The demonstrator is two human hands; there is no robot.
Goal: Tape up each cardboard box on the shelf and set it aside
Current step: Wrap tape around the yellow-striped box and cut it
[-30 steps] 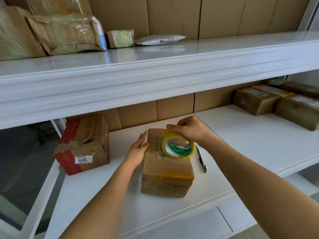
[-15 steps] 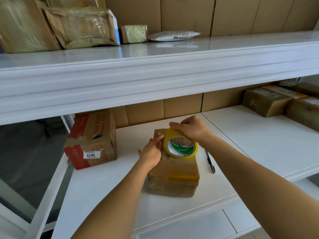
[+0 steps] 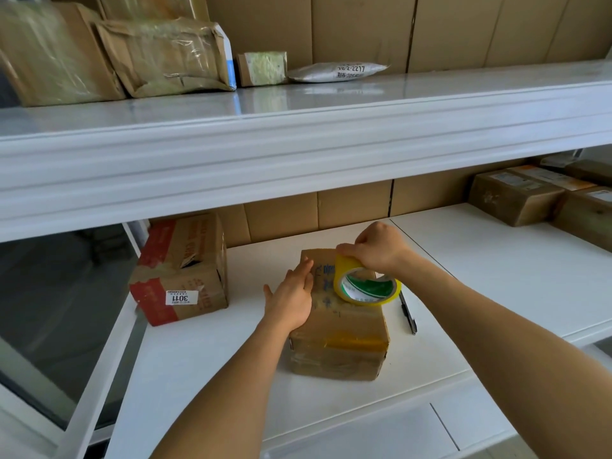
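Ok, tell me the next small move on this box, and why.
Probably draw the tape roll toward the near edge. The right hand grips it on the box top, the left hand lies flat holding the box down, and no fresh strip crosses the top yet.

Matt brown cardboard box [image 3: 337, 346], glossy yellow plastic tape roll [image 3: 367, 286], smooth white shelf [image 3: 205, 376].

Parcel storeroom: white shelves [image 3: 298, 134], taped parcels [image 3: 516, 197]

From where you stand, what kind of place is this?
Probably a parcel storeroom or shipping room: white shelving holding taped cardboard boxes, a labelled mailer bag, and a tape roll in use.
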